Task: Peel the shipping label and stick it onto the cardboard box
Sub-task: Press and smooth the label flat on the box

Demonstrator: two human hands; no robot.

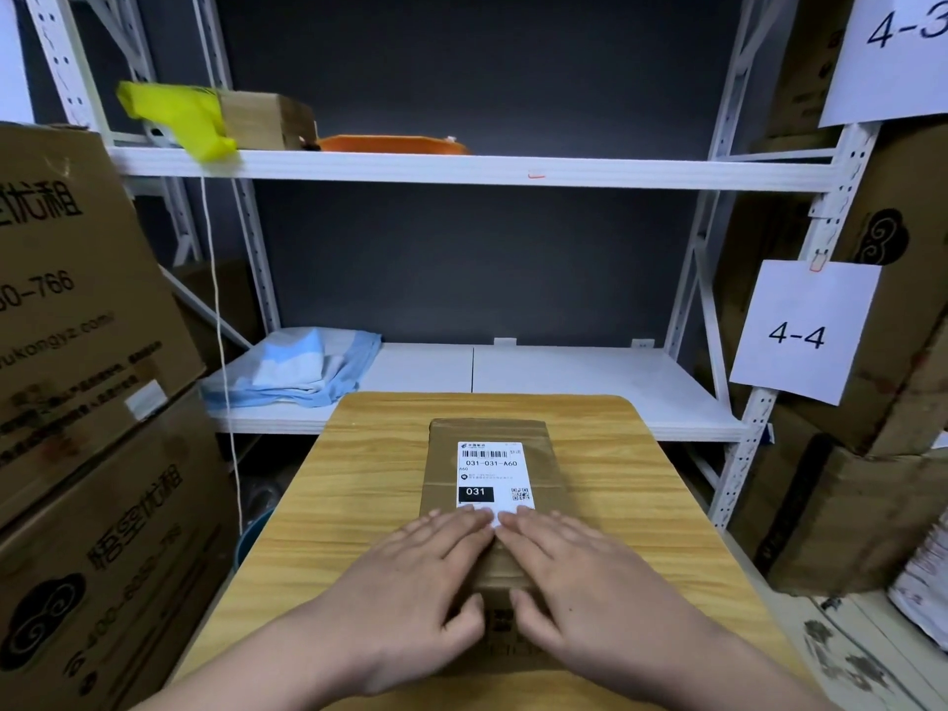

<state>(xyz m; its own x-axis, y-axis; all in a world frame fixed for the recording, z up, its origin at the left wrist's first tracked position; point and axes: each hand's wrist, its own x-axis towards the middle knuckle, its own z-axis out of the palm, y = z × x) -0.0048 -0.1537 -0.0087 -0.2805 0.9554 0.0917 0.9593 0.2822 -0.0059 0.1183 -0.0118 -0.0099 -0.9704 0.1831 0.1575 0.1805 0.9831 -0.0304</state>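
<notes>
A brown cardboard box (549,456) lies flat in the middle of a wooden table (369,505). A white shipping label (492,472) with a barcode, "031-031-A60" and a QR code lies on the box top. My left hand (426,572) and my right hand (569,572) rest palm-down, side by side, on the near half of the box. Their flat fingertips press on the label's near edge and hide it. Neither hand holds anything.
White metal shelving (461,169) stands behind the table, with a folded blue cloth (297,364) on the lower shelf and a yellow bag (179,112), a small box and an orange tray above. Large cartons (77,351) stack at the left; more boxes and paper signs (805,331) at the right.
</notes>
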